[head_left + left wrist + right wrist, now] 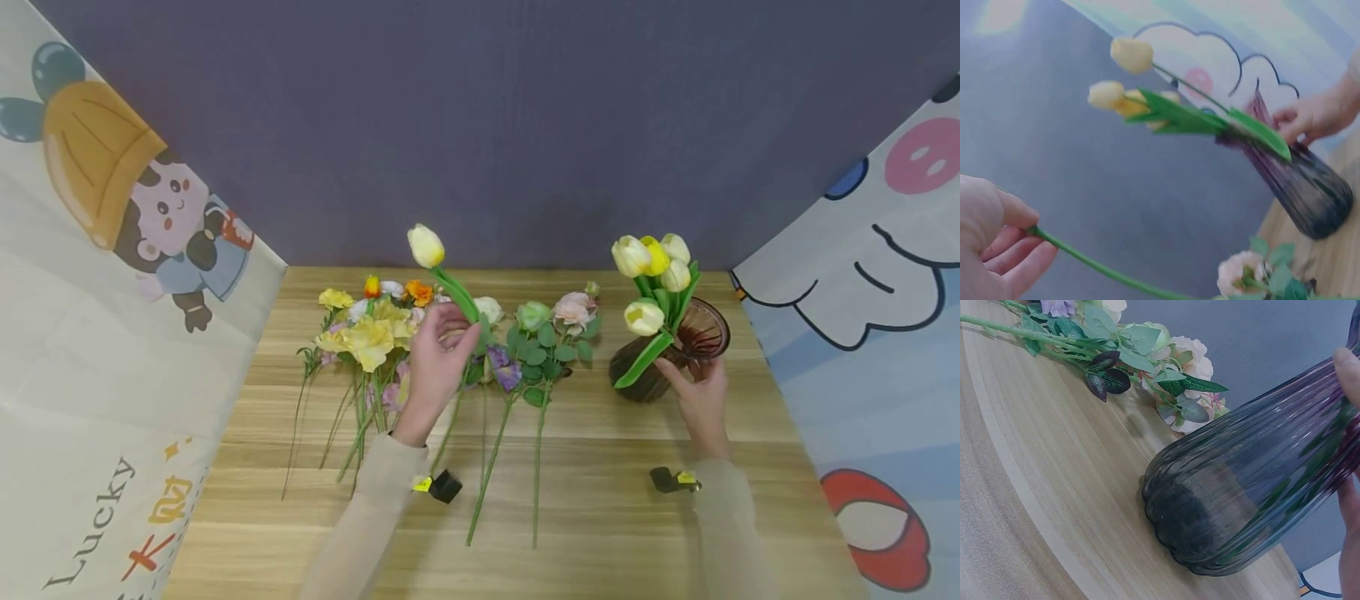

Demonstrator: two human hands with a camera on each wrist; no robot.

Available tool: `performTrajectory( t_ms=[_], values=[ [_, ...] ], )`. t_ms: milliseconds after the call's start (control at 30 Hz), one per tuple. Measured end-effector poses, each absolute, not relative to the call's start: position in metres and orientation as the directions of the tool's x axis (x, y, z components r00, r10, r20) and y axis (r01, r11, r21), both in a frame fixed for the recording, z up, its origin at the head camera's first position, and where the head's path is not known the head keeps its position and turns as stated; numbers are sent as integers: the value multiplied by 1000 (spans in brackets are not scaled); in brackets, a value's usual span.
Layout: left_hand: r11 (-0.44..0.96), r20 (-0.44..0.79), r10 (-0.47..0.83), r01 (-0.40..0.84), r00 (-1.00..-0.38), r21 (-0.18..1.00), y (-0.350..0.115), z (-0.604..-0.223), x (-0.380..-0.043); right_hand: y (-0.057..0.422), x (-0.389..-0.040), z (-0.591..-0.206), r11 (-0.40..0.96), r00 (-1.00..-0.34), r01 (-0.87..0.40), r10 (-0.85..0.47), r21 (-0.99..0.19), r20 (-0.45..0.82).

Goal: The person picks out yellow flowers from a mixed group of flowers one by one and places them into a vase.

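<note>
My left hand (438, 362) pinches the green stem of a white tulip (426, 246), its bloom raised above the other flowers. In the left wrist view, thumb and fingertips meet on that stem (1104, 270). My right hand (701, 400) grips a dark, ribbed glass vase (1229, 500) by its neck, at the right of the table. Several white and yellow tulips (645, 319) stand in the vase and lean out to the left over its flared rim. Their stems show through the glass in the right wrist view.
Yellow, orange and white flowers (370, 343) lie at the table's left. Beside them are a purple flower (505, 371), a pale green rose (533, 316) and a pink rose (575, 310), stems toward me. A dark wall (510, 133) and printed side panels enclose the wooden table (592, 517).
</note>
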State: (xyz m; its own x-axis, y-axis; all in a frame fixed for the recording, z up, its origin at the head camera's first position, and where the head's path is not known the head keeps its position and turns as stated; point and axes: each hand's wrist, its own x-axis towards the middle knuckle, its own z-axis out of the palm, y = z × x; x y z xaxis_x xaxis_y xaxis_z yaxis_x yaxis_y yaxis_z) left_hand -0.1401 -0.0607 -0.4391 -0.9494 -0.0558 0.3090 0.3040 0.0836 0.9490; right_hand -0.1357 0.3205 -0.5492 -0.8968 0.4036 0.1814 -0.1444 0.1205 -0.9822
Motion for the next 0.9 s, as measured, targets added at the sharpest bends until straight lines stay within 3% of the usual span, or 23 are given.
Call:
performTrajectory(
  t_ms=[400,633,900],
  values=[
    [-228,467,-60,468,-882,854,-33,-407,-119,322,-136,-550,97,-903,-110,406,-989,140],
    [-368,619,-6,577,-785,729,-4,-404,-106,323,-137,-553,108,-903,-127,398,-986,160],
    [-448,639,30,561,-769,696,24,-409,-97,320,-137,-554,57,-892,-207,399,-977,212]
  ],
)
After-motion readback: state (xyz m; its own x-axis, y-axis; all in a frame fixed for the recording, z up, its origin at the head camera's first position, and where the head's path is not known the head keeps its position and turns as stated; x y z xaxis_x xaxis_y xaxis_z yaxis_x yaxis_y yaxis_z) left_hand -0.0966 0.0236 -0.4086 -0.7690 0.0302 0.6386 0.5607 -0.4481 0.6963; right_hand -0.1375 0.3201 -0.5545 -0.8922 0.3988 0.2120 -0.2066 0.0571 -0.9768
